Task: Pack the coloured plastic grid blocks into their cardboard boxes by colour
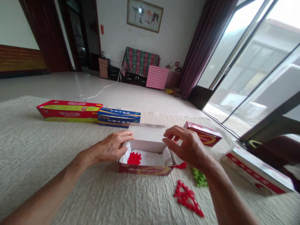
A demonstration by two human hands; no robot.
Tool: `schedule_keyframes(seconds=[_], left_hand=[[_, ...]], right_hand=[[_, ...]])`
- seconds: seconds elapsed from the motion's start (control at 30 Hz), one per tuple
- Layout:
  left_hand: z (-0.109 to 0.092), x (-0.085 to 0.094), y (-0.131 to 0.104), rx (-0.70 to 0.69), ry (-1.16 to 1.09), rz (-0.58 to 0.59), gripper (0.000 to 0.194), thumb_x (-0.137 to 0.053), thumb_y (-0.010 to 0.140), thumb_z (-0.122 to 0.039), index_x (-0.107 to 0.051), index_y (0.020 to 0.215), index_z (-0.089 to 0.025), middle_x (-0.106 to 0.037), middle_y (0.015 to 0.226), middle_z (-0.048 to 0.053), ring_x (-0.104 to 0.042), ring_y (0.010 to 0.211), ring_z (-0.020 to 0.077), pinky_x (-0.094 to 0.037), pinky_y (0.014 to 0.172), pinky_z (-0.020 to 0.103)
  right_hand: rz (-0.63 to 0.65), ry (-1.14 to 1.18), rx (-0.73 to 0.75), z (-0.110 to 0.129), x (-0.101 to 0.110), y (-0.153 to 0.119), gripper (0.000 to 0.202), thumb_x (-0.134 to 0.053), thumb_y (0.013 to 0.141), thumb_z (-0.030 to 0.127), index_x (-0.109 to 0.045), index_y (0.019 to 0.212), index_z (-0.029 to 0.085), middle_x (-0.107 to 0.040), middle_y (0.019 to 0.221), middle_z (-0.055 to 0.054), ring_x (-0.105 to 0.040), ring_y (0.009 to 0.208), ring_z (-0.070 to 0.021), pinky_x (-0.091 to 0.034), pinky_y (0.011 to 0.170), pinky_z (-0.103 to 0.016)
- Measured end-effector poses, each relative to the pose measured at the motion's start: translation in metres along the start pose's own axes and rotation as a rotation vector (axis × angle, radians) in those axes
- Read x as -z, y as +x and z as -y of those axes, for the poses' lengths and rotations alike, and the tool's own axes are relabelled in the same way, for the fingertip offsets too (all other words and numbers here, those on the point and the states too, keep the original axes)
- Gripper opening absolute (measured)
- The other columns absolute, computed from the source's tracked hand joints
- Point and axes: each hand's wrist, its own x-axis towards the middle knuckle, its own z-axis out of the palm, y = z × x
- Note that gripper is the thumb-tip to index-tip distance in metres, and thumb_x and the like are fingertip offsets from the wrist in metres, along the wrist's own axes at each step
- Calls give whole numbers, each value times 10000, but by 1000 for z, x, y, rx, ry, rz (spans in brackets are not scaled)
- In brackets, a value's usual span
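Note:
A dark red box (145, 170) with a white inside stands on the cream quilted cover, its lid flap (147, 132) raised at the back. Inside, at the left, lies a red notched piece (134, 158) on white lining. My left hand (114, 146) is at the box's left rear corner, thumb and fingers apart around its side flap. Over the right rear corner is my right hand (181, 142), fingers curved and apart near the lid's edge, with nothing visible between them. Red lattice pieces (188, 198) and a green piece (199, 177) lie beside the box, near my right forearm.
Behind at the left are a red and yellow-green box (70, 112) and a blue box (119, 118). A closed dark red box (203, 133) stands behind my right hand, and a white and red box (257, 171) lies at the far right.

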Motion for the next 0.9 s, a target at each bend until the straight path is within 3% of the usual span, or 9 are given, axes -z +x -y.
schedule_keyframes(seconds=[0.07, 0.17, 0.33, 0.4, 0.57, 0.7, 0.9], left_hand=[[2, -1, -1, 15, 5, -2, 469, -482, 750, -122, -642, 1186, -192, -576, 1351, 67, -544, 1232, 227, -425, 1069, 359], [7, -3, -1, 51, 16, 25, 458, -484, 766, -192, -642, 1195, -196, -575, 1354, 66, -533, 1246, 248, -410, 1080, 393], [10, -6, -1, 84, 42, 58, 454, -444, 808, -261, -625, 1214, -165, -555, 1372, 85, -508, 1271, 236, -361, 1110, 415], [10, -6, -1, 89, 52, 58, 456, -432, 817, -247, -616, 1222, -144, -537, 1390, 93, -502, 1276, 229, -350, 1116, 414], [14, -8, -3, 81, 80, 65, 463, -450, 811, -265, -613, 1231, -160, -547, 1383, 68, -489, 1289, 230, -346, 1119, 398], [19, -12, -5, 85, 86, 42, 471, -445, 806, -281, -616, 1229, -165, -535, 1396, 58, -498, 1282, 222, -335, 1125, 365], [22, -14, -7, 88, 107, 56, 477, -429, 820, -279, -599, 1254, -177, -517, 1414, 42, -481, 1297, 200, -312, 1135, 346]], right_hand=[[-80, -56, -65, -18, 22, -14, 128, -540, 845, 282, -632, 814, 198, -638, 770, -8, -578, 688, -119, -457, 637, -276], [-2, -160, -155, -40, 38, -43, 126, -524, 832, 236, -622, 764, 195, -627, 728, -6, -560, 660, -119, -429, 618, -276], [325, -196, -230, -49, 24, -92, 100, -542, 809, 179, -625, 761, 208, -624, 732, 5, -536, 631, -109, -393, 603, -265], [380, -165, -239, -50, 15, -101, 99, -547, 804, 161, -628, 801, 217, -626, 767, 9, -543, 659, -110, -395, 618, -260], [256, -279, -303, -57, 0, -94, 148, -526, 810, 133, -612, 912, 196, -599, 929, -46, -551, 785, -144, -420, 707, -291], [215, -341, -266, -62, -11, -88, 326, -611, 764, 164, -565, 1085, 197, -550, 1105, -91, -519, 921, -195, -418, 802, -342], [222, -496, -271, -68, -29, -97, 313, -667, 734, 221, -555, 1025, 200, -530, 1091, -87, -483, 940, -230, -389, 823, -366]])
